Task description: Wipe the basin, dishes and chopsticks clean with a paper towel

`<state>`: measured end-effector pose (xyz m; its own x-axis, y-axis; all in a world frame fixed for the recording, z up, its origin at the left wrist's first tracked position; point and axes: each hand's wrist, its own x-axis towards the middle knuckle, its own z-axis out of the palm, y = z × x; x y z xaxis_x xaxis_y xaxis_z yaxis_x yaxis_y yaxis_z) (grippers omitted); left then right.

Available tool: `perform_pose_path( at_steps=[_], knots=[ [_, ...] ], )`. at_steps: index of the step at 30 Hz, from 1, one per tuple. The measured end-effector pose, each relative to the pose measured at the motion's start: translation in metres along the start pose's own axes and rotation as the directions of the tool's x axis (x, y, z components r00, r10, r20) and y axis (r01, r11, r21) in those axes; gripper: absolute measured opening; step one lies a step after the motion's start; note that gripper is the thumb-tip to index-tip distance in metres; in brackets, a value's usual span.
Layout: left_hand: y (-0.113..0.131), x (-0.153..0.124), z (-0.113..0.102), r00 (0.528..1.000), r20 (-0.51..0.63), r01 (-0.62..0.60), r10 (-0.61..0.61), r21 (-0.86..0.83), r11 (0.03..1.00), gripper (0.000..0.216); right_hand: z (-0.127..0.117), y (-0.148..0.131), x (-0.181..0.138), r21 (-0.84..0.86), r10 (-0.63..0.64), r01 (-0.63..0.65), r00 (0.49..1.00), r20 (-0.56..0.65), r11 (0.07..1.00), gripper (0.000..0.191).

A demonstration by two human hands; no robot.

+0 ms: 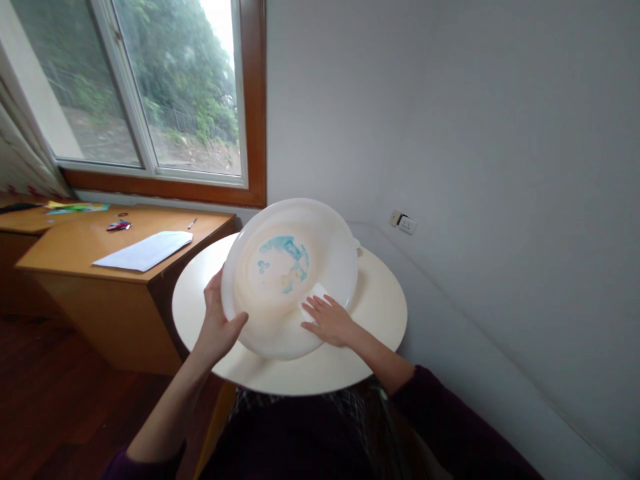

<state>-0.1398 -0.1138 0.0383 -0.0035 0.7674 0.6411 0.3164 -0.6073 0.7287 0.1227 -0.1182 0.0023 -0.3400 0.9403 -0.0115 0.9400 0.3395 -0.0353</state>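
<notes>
A large white plate (280,227) with a blue-green stain in its middle is tilted up toward me above a round cream table (380,300). My left hand (217,327) grips the plate's left rim, thumb over the front edge. My right hand (330,320) lies flat on the plate's lower right face, fingers stretched out and pressing a small white cloth or tissue (314,297) against it. The stain sits just up and left of the cloth.
A wooden desk (75,253) stands to the left under a window, carrying a white sheet of paper (145,251), a pen and small coloured items. A grey wall with a socket (404,223) is close on the right. Dark wooden floor lies lower left.
</notes>
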Motion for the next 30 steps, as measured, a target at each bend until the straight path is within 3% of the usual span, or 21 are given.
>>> perform_pose_path(
  at_steps=[5,9,14,22,30],
  knots=[
    [-0.008,-0.014,0.012,0.999,-0.031,0.039,-0.041,-0.078,0.996,0.080,0.011,-0.017,0.003,0.056,0.030,-0.029,1.000,-0.011,0.998,0.064],
    [-0.020,-0.041,0.037,0.978,-0.076,0.193,-0.193,-0.007,0.981,0.070,0.019,-0.040,0.004,0.149,0.016,-0.013,1.000,-0.015,0.989,0.062],
    [-0.020,-0.061,0.054,0.932,-0.116,0.323,-0.343,-0.161,0.933,0.062,0.016,-0.062,0.001,0.202,-0.014,0.025,0.998,-0.054,0.979,0.062],
    [-0.007,-0.045,0.034,0.912,-0.257,0.304,-0.318,-0.096,0.948,0.057,0.013,-0.060,0.000,0.245,-0.121,0.118,0.993,0.000,0.962,0.063],
    [0.013,-0.016,0.005,0.898,-0.343,0.293,-0.274,0.002,0.956,0.064,-0.005,-0.010,-0.016,-0.068,-0.035,0.027,0.992,-0.118,0.997,0.058]
  ],
)
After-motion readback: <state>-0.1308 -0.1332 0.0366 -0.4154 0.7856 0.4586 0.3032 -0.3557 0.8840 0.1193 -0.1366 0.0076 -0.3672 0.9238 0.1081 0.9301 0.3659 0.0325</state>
